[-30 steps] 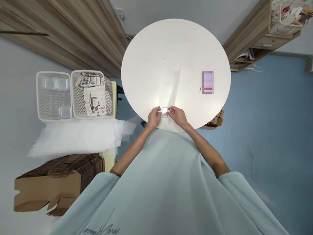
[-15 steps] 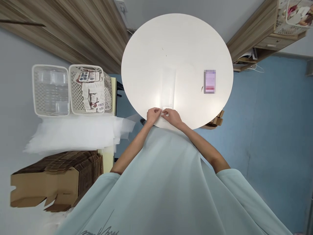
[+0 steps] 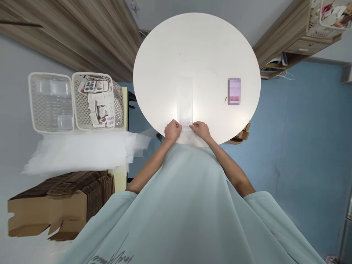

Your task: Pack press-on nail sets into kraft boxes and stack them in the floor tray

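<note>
A long, narrow, translucent white plastic bag (image 3: 185,97) lies flat on the round white table (image 3: 198,44), its near end toward my body. My left hand (image 3: 173,131) is closed in a pinch at the bag's near left corner. At the near right corner, my right hand (image 3: 201,130) pinches the edge between thumb and fingertips. Between the hands the near end looks slightly wrinkled, with something faint and pale in it that I cannot make out.
A blurred-out purple and pink rectangle (image 3: 234,91) is on the table's right. Left stand a basket of clear plastic boxes (image 3: 52,104), a basket of printed cards (image 3: 95,101), a stack of translucent white sheets (image 3: 82,152) and folded cardboard boxes (image 3: 55,209). Wooden cabinets flank the table.
My right hand has moved right, away from my left hand, to the bag's other near corner. The bag's near end is now spread between both hands.
</note>
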Demonstrator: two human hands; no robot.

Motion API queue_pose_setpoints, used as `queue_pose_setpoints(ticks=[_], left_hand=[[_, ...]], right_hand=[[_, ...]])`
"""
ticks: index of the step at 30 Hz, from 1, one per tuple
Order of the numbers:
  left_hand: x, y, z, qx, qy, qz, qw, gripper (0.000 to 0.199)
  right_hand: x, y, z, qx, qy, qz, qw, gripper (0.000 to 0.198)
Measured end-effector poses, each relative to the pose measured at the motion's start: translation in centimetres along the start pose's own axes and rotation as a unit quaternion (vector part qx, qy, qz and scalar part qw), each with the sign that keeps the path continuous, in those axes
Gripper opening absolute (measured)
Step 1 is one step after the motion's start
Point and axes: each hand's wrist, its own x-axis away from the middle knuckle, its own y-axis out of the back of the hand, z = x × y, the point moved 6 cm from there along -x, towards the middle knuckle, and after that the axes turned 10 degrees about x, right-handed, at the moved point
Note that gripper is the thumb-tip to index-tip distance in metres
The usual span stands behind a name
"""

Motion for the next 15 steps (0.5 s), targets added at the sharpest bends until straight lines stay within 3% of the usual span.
queue_pose_setpoints(ticks=[3, 6, 10, 12, 15], left_hand=[[0.0, -0.2, 0.0, -0.006, -0.019, -0.023, 1.000, 0.012], [0.1, 0.2, -1.1, -0.027, -0.134, -0.062, 0.989, 0.035], [0.9, -0.7, -2.4, -0.068, -0.330, 0.022, 0.941, 0.054], [1.4, -1.1, -2.2, -0.072, -0.380, 0.065, 0.920, 0.053], [2.1, -1.3, -1.2, -0.061, -0.403, 0.089, 0.909, 0.049]], right_hand=[[-0.3, -0.9, 0.4, -0.003, -0.012, 0.014, 1.000, 0.020], [-0.5, -1.0, 0.4, -0.003, -0.018, 0.013, 1.000, 0.018], [-0.5, -0.9, 0.2, -0.014, -0.012, 0.012, 1.000, 0.021], [-0.5, -0.8, 0.0, -0.024, -0.014, 0.013, 1.000, 0.021], [-0.5, -0.8, -0.5, -0.052, -0.024, 0.025, 0.998, 0.021]])
